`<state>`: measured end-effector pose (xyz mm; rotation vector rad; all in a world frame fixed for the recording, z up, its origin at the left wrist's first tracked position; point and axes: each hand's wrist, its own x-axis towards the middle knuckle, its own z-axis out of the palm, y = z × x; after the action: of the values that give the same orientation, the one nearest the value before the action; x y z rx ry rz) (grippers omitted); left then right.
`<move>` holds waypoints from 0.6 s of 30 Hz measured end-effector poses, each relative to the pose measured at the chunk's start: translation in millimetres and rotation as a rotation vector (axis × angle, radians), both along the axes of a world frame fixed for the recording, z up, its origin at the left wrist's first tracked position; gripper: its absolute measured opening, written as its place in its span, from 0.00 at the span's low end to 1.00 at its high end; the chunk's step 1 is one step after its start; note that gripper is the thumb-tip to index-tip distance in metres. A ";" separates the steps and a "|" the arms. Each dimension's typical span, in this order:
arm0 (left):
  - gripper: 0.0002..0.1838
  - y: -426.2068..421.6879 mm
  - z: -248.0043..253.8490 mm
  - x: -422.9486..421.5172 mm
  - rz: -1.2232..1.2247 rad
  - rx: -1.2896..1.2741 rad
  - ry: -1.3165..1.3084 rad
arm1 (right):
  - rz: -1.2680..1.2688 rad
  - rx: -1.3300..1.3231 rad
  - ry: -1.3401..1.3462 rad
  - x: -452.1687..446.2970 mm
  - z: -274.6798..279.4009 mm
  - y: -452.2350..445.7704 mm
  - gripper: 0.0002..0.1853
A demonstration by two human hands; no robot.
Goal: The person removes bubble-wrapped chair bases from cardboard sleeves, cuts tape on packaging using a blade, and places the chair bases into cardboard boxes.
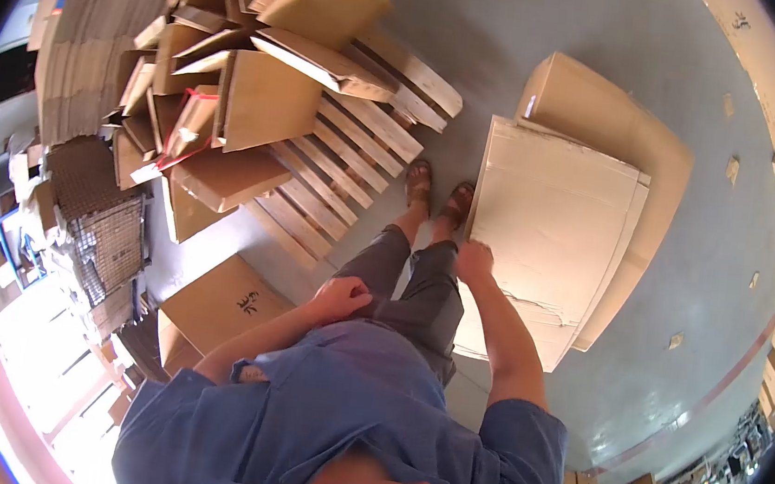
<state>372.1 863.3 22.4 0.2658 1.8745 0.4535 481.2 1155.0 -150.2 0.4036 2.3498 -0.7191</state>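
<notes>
Floor [677,242] supports a wooden pallet [435,83] bearing opened cartons [270,100] tilted at mixed angles, some overhanging its slats. Beyond them stands a tall stack of flattened cardboard [92,64]. A large flattened carton [602,99] lies on the other side of the feet; a pale cardboard sheet [555,202] lies over it, offset, with creases and torn patches near its closer end. A marked carton [223,305] sits near the left arm.

Right hand [474,262] is at the near side edge of the sheet, fingers bent; whether they are clamped on the board or only beside it cannot be told. Left hand [340,299] is at the upper thigh, fingers partly curled, no object visible in them; whether their tips meet cannot be told. A red strap [172,151] loops among the cartons.

Risks, as judged: the creased sheet could buckle or tear if lifted by one edge; the offset layers could slide apart under a sideways pull; leaning cartons could topple if knocked; feet [419,184] could catch the pallet corner if stepping sideways.
</notes>
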 end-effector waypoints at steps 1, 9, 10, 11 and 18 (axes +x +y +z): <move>0.17 1.2 -6.7 2.4 0.037 -0.077 -0.014 | 0.067 -0.013 0.072 -16.0 -18.4 0.2 0.12; 0.17 -15.7 -55.8 8.8 0.143 -0.371 -0.082 | 0.572 0.283 0.025 -40.2 -267.6 -13.8 0.25; 0.16 -20.6 -55.3 13.8 0.206 -0.356 -0.096 | 0.029 0.106 -0.114 -19.0 -310.0 -6.1 0.22; 0.16 -19.2 -51.3 13.0 0.225 -0.371 -0.121 | -0.516 -0.059 -0.260 -3.8 -328.3 -3.3 0.20; 0.15 2.5 -50.1 -17.7 0.684 -0.278 -0.429 | 1.026 0.230 -0.307 -76.1 -126.1 63.6 0.14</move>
<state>354.3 865.8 -27.7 -0.6356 1.5375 0.6371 405.1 1218.7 -276.3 -0.5517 1.9693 0.1024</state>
